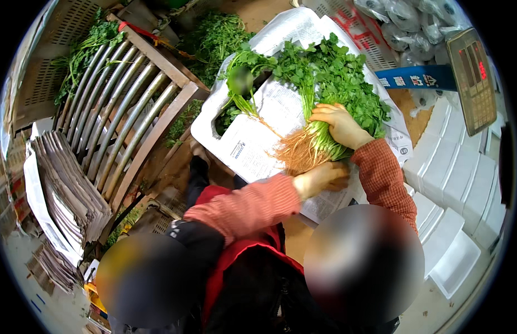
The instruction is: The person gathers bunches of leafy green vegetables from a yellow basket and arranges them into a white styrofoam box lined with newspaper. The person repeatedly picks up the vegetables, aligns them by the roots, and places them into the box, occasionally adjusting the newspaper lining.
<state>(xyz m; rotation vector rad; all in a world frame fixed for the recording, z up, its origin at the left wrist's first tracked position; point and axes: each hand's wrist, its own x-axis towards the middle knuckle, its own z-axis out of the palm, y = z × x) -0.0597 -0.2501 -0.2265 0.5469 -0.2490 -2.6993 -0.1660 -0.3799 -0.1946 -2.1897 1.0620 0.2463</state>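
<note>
My right hand (332, 123) grips a bunch of leafy green herbs (349, 84) with pale stems and tangled brown roots (294, 153), lying on a newspaper-covered surface (242, 156). Just below the roots, my left hand (321, 178) has its fingers curled; what they hold, if anything, is hidden. A few separate sprigs (247, 103) lie at the left of the paper, their thin roots trailing toward the bunch.
At left stand a slatted metal rack (119, 117), stacked newspapers (66, 195) and more greens (214, 42). A plastic crate (364, 47) and bagged rolls (403, 16) are at back right. A digital scale (470, 83) stands above white foam boxes (447, 167) on the right.
</note>
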